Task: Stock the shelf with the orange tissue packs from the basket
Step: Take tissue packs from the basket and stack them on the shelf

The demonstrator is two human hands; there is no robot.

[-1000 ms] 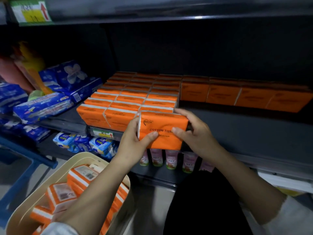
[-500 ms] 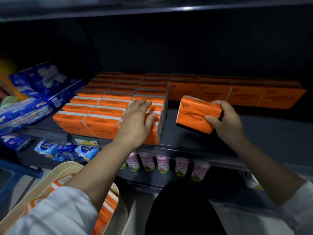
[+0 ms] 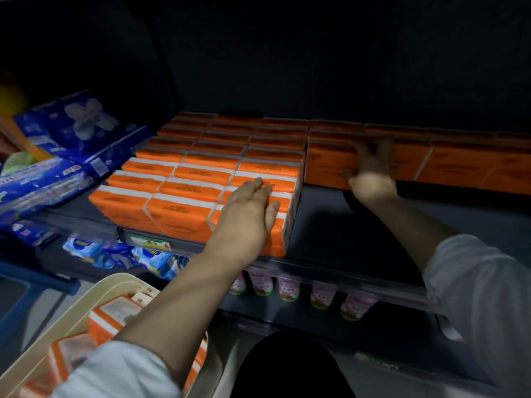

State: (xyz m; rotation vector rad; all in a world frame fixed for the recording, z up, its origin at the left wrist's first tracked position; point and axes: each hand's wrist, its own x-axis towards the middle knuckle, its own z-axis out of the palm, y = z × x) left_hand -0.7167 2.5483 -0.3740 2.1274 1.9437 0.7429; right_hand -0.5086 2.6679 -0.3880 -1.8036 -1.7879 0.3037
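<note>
Far left of frame: blue packs (image 3: 57,156) piled at the shelf's left end.
Lower left: cream basket (image 3: 71,317) with orange tissue packs (image 3: 106,320) lying inside, partly behind the left sleeve.
Centre: block of orange packs (image 3: 178,179) in tight rows on the shelf (image 3: 330,225). The left hand (image 3: 247,216) lies flat on its front right corner, fingers straight, gripping nothing.
Right of centre: the right hand (image 3: 370,173) is against the end pack (image 3: 327,165) of the back row (image 3: 459,165). It is blurred, so gripping or pressing cannot be told.
Below the shelf: pink cups (image 3: 290,288) in a line.
</note>
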